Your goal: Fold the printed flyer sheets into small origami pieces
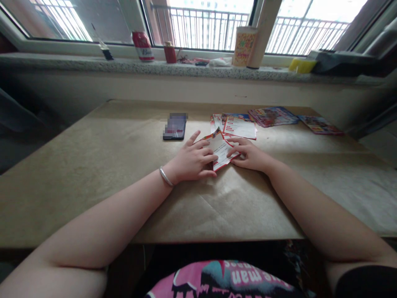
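Note:
A small printed leaflet (221,150), white with red edges and bent with one corner raised, lies between my two hands on the table. My left hand (197,159) rests over its left side, fingers spread across the paper and the thumb apart below its lower edge. A silver bangle (166,176) circles the left wrist. On the leaflet's right edge, my right hand (246,154) has its fingers bent over the paper with the thumb close underneath, gripping it. Just beyond the leaflet lie several similar red-and-white cards (240,127), partly overlapping.
A dark phone (175,126) lies beyond my left hand. Stacked colourful cards (274,116) and another pile (321,125) lie at the table's far right. The windowsill (198,71) holds a red can (142,46), a red bottle (170,52) and a patterned paper cup (244,46).

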The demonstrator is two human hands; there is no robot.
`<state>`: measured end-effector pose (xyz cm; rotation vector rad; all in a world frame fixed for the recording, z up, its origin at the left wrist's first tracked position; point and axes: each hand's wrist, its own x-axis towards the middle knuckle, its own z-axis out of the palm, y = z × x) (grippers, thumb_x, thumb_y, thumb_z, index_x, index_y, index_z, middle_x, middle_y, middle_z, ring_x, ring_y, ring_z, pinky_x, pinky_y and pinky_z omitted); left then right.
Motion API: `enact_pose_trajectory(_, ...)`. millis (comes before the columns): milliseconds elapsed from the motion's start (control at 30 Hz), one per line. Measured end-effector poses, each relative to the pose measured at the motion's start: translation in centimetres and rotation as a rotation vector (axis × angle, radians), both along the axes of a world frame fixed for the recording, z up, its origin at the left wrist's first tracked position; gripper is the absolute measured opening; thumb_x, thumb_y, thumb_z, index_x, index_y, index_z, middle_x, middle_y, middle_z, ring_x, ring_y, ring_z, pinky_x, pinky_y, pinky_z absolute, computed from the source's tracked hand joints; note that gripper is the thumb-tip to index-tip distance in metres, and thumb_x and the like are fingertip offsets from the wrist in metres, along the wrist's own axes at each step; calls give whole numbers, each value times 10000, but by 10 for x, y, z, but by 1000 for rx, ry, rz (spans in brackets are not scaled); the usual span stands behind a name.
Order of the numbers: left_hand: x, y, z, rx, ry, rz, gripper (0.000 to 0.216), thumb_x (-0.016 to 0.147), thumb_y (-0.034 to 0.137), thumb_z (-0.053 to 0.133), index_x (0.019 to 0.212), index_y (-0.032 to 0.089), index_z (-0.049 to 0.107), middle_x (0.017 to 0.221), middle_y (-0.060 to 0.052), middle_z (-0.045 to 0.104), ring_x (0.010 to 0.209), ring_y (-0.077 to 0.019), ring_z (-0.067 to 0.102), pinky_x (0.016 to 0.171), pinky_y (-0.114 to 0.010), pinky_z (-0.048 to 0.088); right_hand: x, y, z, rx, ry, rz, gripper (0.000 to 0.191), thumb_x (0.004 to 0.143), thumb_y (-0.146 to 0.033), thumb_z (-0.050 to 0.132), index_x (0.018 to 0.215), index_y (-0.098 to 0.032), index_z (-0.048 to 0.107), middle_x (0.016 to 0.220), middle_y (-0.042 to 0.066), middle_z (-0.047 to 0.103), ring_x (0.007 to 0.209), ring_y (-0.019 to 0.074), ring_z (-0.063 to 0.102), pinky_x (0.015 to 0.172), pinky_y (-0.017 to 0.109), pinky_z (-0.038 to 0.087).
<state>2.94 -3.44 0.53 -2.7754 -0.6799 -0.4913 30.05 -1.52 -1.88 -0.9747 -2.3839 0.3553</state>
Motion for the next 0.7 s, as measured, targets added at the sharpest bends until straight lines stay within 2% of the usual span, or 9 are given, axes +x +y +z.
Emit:
enact_pose_trajectory(267,2,-1,-2,61,-3,6,247,909,448,543,1049,309,691,977,0,707,1155,-251,544,1186,-603,105,-4,0,0,30,19,21,88,787,-281,714,860,-282,762,1332,70,574,1231,253,524,1061,492,408)
enact_pose_trajectory(500,5,-5,-1,32,-51,0,215,874,428,582,995,304,709,925,0,710,1155,-253,546,1188,-608,116,-12,-1,-1,33,32,-40,77,800,-281,708,856,-297,758,1255,54,626,1203,243,546,1057,504,415)
enact_pose_trajectory(700,6,-6,0,38,-45,5,242,872,445,584,1022,300,707,932,-3,709,1159,-262,546,1189,-617,106,-19,-4,-2,41,58,-128,97,824,-321,674,813,-241,727,1198,80,630,1172,242,554,1050,488,417)
